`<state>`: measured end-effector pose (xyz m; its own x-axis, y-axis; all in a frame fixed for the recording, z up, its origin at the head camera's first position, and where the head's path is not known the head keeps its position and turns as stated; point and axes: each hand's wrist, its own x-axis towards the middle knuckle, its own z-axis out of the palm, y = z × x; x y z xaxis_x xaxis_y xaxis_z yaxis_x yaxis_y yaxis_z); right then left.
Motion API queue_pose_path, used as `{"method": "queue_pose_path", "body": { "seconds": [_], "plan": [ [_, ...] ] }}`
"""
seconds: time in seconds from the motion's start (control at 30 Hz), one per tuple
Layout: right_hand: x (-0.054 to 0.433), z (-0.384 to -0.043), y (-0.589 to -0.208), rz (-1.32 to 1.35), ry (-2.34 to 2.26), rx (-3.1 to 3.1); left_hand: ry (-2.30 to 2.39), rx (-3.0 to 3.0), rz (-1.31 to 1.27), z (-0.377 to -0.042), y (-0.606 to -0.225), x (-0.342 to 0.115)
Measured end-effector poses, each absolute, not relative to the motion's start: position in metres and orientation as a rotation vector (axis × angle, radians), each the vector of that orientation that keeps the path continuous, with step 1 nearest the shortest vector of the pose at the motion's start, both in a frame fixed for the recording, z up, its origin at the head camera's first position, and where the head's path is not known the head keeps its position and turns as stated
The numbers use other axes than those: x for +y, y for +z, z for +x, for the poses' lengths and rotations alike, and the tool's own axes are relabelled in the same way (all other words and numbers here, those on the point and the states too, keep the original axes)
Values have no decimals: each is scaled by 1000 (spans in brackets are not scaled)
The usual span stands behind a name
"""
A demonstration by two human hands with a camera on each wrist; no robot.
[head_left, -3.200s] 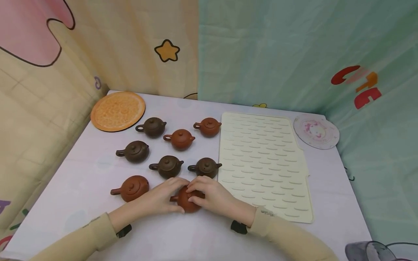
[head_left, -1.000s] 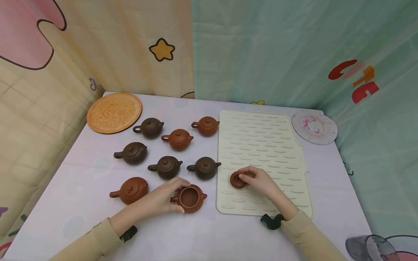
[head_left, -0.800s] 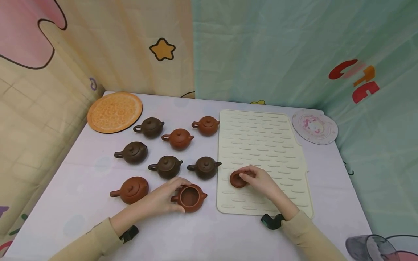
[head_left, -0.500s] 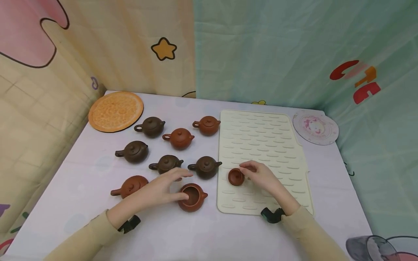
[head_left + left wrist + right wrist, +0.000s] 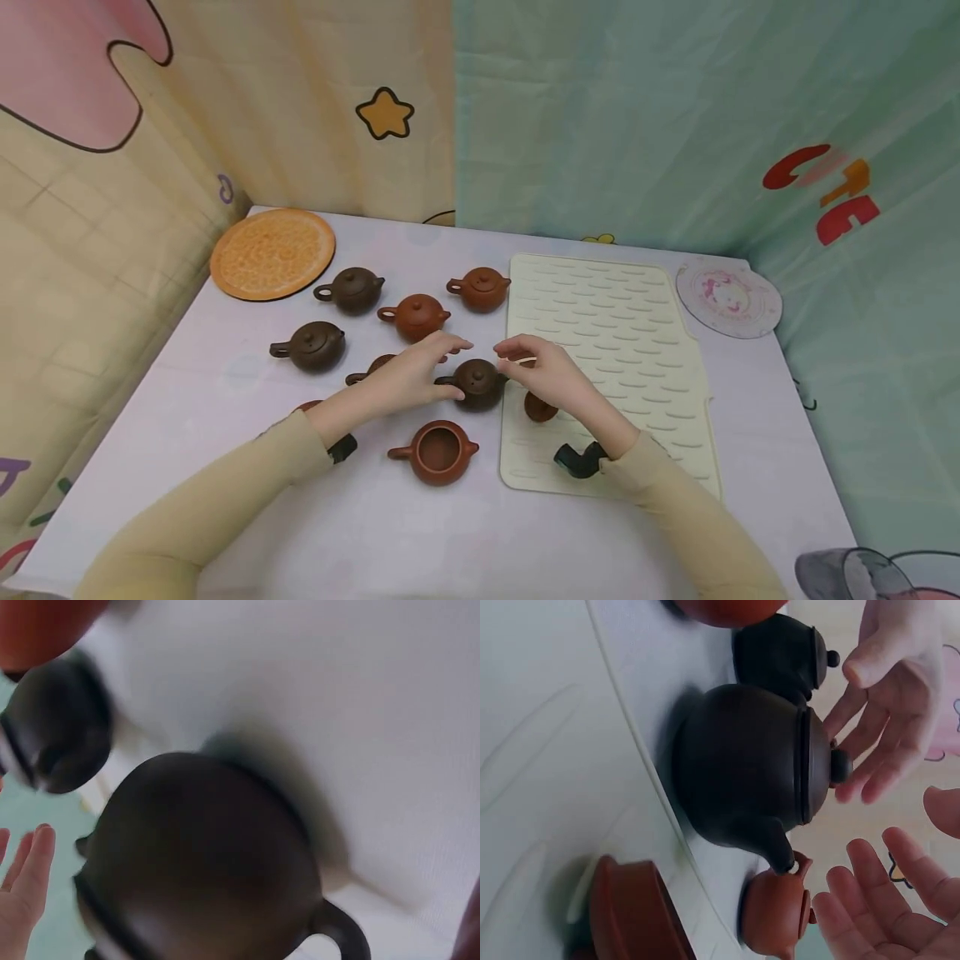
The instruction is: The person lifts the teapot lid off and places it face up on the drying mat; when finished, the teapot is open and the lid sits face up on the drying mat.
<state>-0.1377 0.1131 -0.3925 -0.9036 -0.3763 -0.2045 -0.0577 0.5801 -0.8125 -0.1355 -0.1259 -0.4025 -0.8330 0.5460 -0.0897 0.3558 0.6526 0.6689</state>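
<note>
A dark brown lidded teapot stands between my two hands, beside the mat's left edge. My left hand hovers at its handle side, thumb and fingers spread; whether the thumb touches it I cannot tell. On the spout side my right hand is held with relaxed fingers and nothing in them, as the right wrist view also shows. Nearer me sits a red-brown teapot without its lid, its inside visible. Its lid rests on the mat below my right hand. In the left wrist view a dark teapot looms large.
The cream ridged mat covers the right of the table. Several other lidded teapots stand to the left and behind, including a red-brown one and a dark one. Round mats lie in the back corners, one orange, one pink.
My right hand took the lid from the red-brown teapot, set it on the mat and let it go. My left hand released that teapot. Both hands moved to the dark teapot.
</note>
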Motion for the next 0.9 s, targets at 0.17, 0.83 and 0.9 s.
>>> {"method": "queue_pose_path", "body": {
  "seconds": [0.17,0.83,0.9],
  "plan": [
    [100,-136,-399,-415,-1231,2479,888,2594,777,-141,-411,-117],
    [81,-130,-413,-531,-1121,2711,837,2603,748,-145,-429,-106],
    [81,-130,-412,-543,-1100,2735,840,2602,749,-145,-430,-106]
  ]
}}
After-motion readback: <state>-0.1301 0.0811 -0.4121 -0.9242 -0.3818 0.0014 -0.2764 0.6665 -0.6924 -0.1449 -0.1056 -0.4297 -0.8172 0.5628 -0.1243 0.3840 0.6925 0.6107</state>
